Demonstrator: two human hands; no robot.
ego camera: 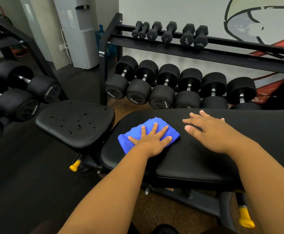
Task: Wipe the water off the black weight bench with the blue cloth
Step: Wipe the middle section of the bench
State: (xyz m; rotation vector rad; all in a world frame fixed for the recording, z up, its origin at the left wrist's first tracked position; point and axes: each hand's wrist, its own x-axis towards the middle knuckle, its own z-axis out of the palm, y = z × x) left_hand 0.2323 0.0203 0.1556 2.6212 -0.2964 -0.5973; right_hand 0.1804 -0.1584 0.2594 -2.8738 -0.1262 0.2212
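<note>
So the blue cloth sits folded near the middle of the frame, on the left end of the long back pad of the black weight bench. The left hand is flat on top of it, fingers spread, palm pressing down, not pinching anything. The right hand lies just to the right of the cloth, also open and splayed on the bare pad, looks like it's bracing.

That pad looks dry to me. All the water I can see is droplets on the separate seat pad, left of centre, across a gap from the cloth.

What could go wrong, imo: with only a flat palm on it, the cloth could slide or bunch up, or drop into the gap between the pads when it gets moved over. Sweeping toward the seat's rounded edges could also just push water onto the floor instead of soaking it up.

Room-wise: plenty of open floor at lower left, but the dumbbell rack crowds the top side, and more dumbbells sit close at the left edge.
</note>
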